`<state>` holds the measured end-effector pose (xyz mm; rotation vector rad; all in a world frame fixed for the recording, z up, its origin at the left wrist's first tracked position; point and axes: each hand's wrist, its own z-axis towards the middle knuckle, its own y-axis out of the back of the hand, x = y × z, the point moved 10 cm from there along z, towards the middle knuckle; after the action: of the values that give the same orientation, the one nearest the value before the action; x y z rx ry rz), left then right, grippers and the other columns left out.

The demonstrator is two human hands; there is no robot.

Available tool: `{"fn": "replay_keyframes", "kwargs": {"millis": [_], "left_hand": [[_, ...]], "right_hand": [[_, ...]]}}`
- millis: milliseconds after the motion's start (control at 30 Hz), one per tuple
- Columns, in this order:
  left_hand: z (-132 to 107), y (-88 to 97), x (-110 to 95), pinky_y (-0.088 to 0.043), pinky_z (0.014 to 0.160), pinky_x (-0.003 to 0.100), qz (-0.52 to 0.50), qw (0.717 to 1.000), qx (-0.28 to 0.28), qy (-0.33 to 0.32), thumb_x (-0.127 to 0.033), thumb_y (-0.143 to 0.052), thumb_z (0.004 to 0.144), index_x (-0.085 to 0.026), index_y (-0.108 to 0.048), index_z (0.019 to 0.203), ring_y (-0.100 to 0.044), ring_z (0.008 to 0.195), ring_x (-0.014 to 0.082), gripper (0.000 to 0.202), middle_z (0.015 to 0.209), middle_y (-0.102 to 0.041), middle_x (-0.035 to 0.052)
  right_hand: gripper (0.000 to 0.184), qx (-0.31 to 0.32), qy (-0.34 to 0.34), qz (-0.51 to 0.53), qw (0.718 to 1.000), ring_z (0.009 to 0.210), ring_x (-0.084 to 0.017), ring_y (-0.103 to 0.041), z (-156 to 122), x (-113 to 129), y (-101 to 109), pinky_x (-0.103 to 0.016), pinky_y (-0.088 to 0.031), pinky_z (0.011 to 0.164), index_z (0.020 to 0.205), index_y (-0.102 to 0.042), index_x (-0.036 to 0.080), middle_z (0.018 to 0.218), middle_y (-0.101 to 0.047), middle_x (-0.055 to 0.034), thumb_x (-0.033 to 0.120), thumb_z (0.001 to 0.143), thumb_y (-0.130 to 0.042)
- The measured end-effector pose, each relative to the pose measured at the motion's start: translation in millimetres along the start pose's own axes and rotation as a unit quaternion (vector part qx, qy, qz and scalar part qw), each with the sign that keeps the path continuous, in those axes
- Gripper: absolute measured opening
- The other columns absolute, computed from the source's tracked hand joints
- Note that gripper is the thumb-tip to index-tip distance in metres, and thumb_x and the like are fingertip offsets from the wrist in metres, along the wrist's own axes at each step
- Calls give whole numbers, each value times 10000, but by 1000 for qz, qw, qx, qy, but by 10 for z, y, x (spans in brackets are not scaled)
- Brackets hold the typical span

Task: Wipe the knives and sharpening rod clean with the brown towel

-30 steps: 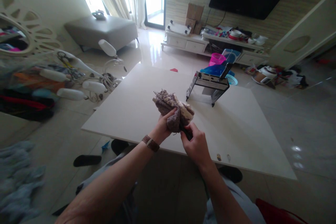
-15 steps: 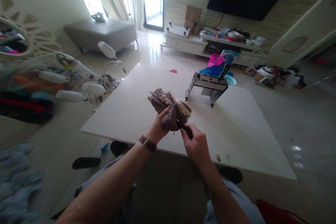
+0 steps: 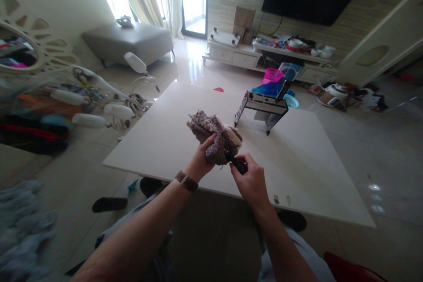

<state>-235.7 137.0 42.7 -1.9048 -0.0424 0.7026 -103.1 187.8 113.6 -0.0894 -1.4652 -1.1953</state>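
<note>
My left hand [image 3: 202, 158] is closed around a bunched brown and cream cloth [image 3: 214, 134], held just above the white table [image 3: 172, 128]. My right hand [image 3: 251, 180] grips a black handle [image 3: 238, 165] whose far end disappears into the cloth, so what the handle belongs to is hidden. A brown watch strap sits on my left wrist. Both hands hover over the table's near edge.
A metal rack [image 3: 262, 108] with a dark handle sticking out stands on the table's far side. A white chandelier [image 3: 109, 97] lies on the floor at left. A TV stand [image 3: 261, 55] with clutter is at the back. Slippers [image 3: 109, 204] lie under the table edge.
The black handle in my right hand has slid out a little toward me and to the right, showing more of it. The cloth stays wrapped in my left hand.
</note>
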Motion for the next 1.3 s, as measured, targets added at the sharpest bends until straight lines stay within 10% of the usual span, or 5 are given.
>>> {"fn": "replay_keyframes", "kwargs": {"millis": [467,1033,1300], "left_hand": [[31,40,-39,-462,1149,443,-10,1000,-9,-9,-333,-678,928,-106,-696,1238,-669,1232,292,385,1187,-762,129],[70,-66,-739,-425,1176,465,6,991,70,-115,-436,-606,973,-220,-667,1331,-509,1418,286,422,1432,-642,94],[85,25,-408,-371,1221,459,-1,997,41,-69,-400,-649,959,-138,-667,1320,-527,1400,296,447,1368,-677,126]], "right_hand": [[369,9,6,-36,999,583,-172,-589,23,55,28,-283,-399,608,788,-730,202,647,-683,-29,444,986,-534],[250,45,15,-85,995,661,-198,-619,3,-66,10,-295,-380,638,877,-748,224,751,-726,-38,453,929,-664],[234,79,23,-67,994,691,-192,-638,-33,-31,-149,-279,-394,656,902,-702,202,765,-714,-42,405,962,-601]]}}
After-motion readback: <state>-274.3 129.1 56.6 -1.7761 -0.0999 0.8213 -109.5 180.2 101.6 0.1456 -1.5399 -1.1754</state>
